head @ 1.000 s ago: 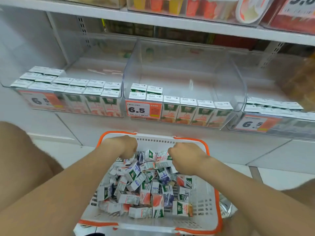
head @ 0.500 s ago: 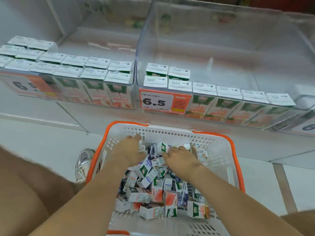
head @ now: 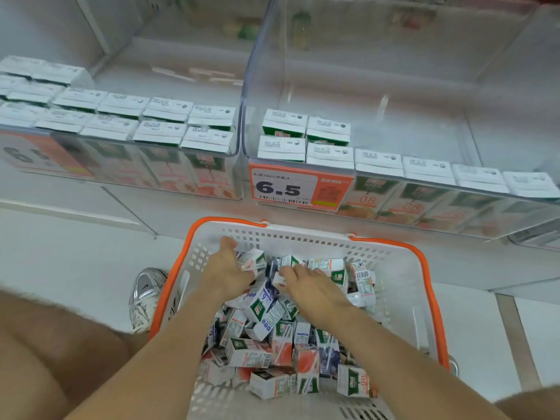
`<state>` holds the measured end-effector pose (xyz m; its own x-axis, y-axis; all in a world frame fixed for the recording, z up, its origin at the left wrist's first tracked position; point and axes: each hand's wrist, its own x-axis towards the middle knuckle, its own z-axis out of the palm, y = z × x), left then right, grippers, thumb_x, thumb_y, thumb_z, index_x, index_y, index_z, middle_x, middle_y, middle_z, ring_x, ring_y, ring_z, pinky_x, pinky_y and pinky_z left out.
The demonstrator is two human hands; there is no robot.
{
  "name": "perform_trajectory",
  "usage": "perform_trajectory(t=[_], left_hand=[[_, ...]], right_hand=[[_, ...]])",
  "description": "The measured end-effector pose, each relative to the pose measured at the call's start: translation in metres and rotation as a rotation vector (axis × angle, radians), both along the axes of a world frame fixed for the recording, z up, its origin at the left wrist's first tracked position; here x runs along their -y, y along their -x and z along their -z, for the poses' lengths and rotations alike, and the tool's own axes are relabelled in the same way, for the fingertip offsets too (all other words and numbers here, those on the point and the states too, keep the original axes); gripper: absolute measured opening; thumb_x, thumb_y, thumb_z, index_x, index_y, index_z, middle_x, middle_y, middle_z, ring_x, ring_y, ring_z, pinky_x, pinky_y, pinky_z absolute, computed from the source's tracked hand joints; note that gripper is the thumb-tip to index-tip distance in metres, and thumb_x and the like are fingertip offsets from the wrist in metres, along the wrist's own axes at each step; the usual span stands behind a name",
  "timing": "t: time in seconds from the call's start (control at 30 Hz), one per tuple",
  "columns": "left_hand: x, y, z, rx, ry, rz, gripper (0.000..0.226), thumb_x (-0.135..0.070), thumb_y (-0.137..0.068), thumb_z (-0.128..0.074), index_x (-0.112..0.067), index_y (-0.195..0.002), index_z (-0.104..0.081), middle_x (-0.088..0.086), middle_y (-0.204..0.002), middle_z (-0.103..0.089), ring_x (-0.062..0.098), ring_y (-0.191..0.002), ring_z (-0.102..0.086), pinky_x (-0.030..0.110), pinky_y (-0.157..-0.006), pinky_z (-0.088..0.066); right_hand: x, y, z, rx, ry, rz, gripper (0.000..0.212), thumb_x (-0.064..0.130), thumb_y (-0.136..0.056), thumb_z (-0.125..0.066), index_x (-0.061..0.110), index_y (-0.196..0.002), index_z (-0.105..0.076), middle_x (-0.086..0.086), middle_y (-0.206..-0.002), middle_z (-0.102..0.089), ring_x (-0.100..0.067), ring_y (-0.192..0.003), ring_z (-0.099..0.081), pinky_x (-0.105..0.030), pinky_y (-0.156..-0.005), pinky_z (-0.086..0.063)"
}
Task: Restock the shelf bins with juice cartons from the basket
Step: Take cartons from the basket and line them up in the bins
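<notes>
Loose juice cartons (head: 266,356) lie jumbled in the basket (head: 403,298) under both wrists. The left hand (head: 225,272) curls its fingers round one carton (head: 254,260); the right hand (head: 312,289) lies fingers-forward on the heap beside it — whether it pinches anything I cannot tell. Better to take one carton by its flat sides and lift straight out of the tangle. Left of the left hand, outside the rim, sits a shoe (head: 145,295). Beyond the fingertips the basket's far wall needs clearing, then the middle bin (head: 394,122) — bare behind its front rows.
</notes>
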<state>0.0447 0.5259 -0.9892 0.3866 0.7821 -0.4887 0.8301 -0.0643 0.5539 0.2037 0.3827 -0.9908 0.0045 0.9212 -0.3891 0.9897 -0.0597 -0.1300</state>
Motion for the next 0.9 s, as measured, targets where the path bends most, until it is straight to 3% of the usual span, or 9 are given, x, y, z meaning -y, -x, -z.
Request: perform_trajectory(t=[0.1, 0.2, 0.3, 0.43, 0.57, 0.67, 0.73, 0.8, 0.9], left_hand=[[0.000, 0.003, -0.008, 0.069, 0.051, -0.093, 0.040, -0.018, -0.081, -0.081, -0.016, -0.116, -0.063, 0.004, -0.102, -0.069, 0.016, -0.086, -0.065, 0.026, -0.065, -0.051], [0.005, 0.006, -0.024, 0.240, 0.125, -0.180, 0.015, -0.021, -0.081, -0.077, -0.018, -0.096, -0.074, 0.002, -0.083, -0.077, 0.021, -0.086, -0.074, 0.033, -0.078, -0.058], [0.010, 0.009, -0.049, 0.319, 0.228, -0.146, 0.008, -0.021, -0.087, -0.070, -0.016, -0.089, -0.077, 0.005, -0.080, -0.079, 0.022, -0.083, -0.076, 0.042, -0.084, -0.060], [0.017, 0.013, -0.081, 0.284, 0.227, -0.023, 0.024, -0.027, -0.087, -0.074, -0.006, -0.097, -0.072, 0.005, -0.085, -0.073, 0.020, -0.080, -0.071, 0.044, -0.078, -0.062], [0.024, 0.018, -0.124, 0.241, 0.239, 0.124, 0.023, -0.016, -0.081, -0.079, -0.008, -0.090, -0.059, 0.011, -0.070, -0.064, 0.017, -0.063, -0.063, 0.029, -0.058, -0.053], [0.026, 0.023, -0.154, 0.233, 0.282, 0.176, 0.030, -0.010, -0.079, -0.075, -0.003, -0.104, -0.061, 0.015, -0.077, -0.069, 0.020, -0.065, -0.063, 0.034, -0.065, -0.055], [0.029, 0.025, -0.171, 0.249, 0.296, 0.192, 0.036, -0.011, -0.081, -0.069, -0.013, -0.117, -0.061, 0.014, -0.079, -0.072, 0.021, -0.063, -0.060, 0.036, -0.068, -0.053], [0.036, 0.026, -0.189, 0.267, 0.200, 0.242, 0.027, -0.015, -0.088, -0.066, -0.022, -0.114, -0.067, 0.007, -0.079, -0.074, 0.021, -0.065, -0.067, 0.031, -0.068, -0.053], [0.044, 0.027, -0.219, 0.309, 0.006, 0.375, 0.019, -0.030, -0.083, -0.070, -0.032, -0.102, -0.067, 0.002, -0.089, -0.077, 0.034, -0.080, -0.075, 0.043, -0.075, -0.063]], right_hand=[[-0.003, -0.011, -0.018, -0.415, -0.176, 0.334, 0.027, 0.020, -0.109, -0.041, 0.020, -0.136, -0.041, -0.008, -0.110, -0.059, -0.020, -0.082, -0.061, -0.037, -0.075, -0.051], [-0.005, -0.018, -0.039, -0.795, -0.202, 0.624, 0.025, 0.027, -0.113, -0.035, 0.024, -0.130, -0.053, 0.001, -0.075, -0.051, -0.007, -0.052, -0.042, -0.027, -0.051, -0.036], [0.002, -0.021, -0.056, -0.937, -0.167, 0.770, 0.020, 0.026, -0.113, -0.042, 0.031, -0.129, -0.052, -0.008, -0.075, -0.046, -0.013, -0.049, -0.034, -0.028, -0.047, -0.031], [0.018, -0.018, -0.090, -0.976, -0.116, 0.872, 0.022, 0.037, -0.110, -0.048, 0.027, -0.130, -0.049, -0.002, -0.115, -0.064, -0.021, -0.081, -0.055, -0.032, -0.067, -0.046], [0.041, -0.011, -0.135, -0.990, -0.035, 0.846, 0.026, 0.047, -0.106, -0.052, 0.033, -0.129, -0.055, 0.007, -0.121, -0.063, -0.021, -0.111, -0.065, -0.036, -0.084, -0.052], [0.054, -0.002, -0.170, -0.938, -0.046, 0.751, 0.029, 0.050, -0.103, -0.057, 0.031, -0.126, -0.058, 0.003, -0.107, -0.068, -0.020, -0.086, -0.067, -0.032, -0.075, -0.050], [0.059, 0.003, -0.191, -0.801, -0.104, 0.631, 0.025, 0.042, -0.104, -0.058, 0.030, -0.126, -0.062, 0.004, -0.112, -0.068, -0.009, -0.087, -0.063, -0.026, -0.072, -0.048], [0.063, 0.004, -0.210, -0.666, -0.168, 0.509, 0.026, 0.035, -0.104, -0.056, 0.034, -0.128, -0.065, 0.008, -0.122, -0.068, -0.013, -0.099, -0.066, -0.031, -0.081, -0.054], [0.068, 0.004, -0.240, -0.570, -0.282, 0.427, 0.022, 0.036, -0.103, -0.056, 0.041, -0.121, -0.068, 0.010, -0.110, -0.074, -0.007, -0.080, -0.068, -0.030, -0.074, -0.055]])
